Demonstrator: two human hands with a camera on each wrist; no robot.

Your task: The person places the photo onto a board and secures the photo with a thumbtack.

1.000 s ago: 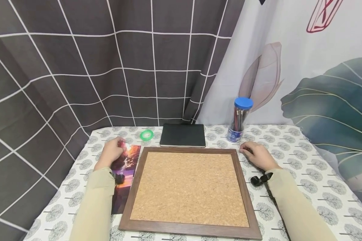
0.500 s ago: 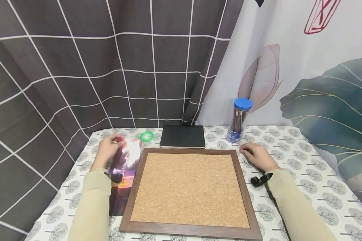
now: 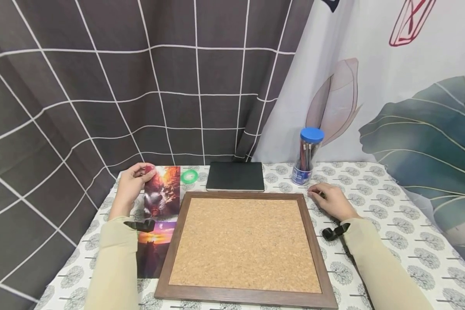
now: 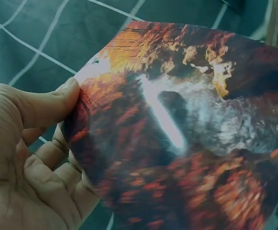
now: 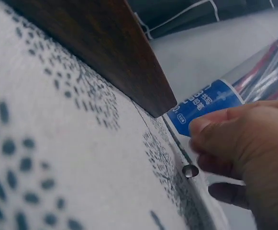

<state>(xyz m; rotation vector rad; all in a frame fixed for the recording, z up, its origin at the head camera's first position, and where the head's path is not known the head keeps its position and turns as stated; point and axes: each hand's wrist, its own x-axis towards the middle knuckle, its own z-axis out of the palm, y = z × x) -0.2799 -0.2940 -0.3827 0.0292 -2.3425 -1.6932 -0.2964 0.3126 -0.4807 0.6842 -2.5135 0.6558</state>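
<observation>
My left hand (image 3: pixel 131 185) pinches a glossy photo (image 3: pixel 162 193) by its upper left corner, thumb on the printed face and fingers behind. In the left wrist view the photo (image 4: pixel 177 134) bends slightly and shows orange rocks, pale water and a bright glare streak. A sunset photo (image 3: pixel 155 252) lies below it, beside a wood-framed cork board (image 3: pixel 245 245). My right hand (image 3: pixel 331 200) rests on the table by the board's upper right corner, fingers loosely curled. Close to its fingertips in the right wrist view is a small round shiny thing (image 5: pixel 190 171).
A green tape roll (image 3: pixel 189 176) and a black notebook (image 3: pixel 235 176) lie behind the board. A clear pencil jar (image 3: pixel 306 155) with a blue lid stands at the back right. Dark gridded and white printed curtains hang behind the patterned tablecloth (image 3: pixel 379 232).
My left hand has raised the rocky photo and shifted up and left with it, tilting its face towards me. More of the sunset photo shows. The right hand stays still.
</observation>
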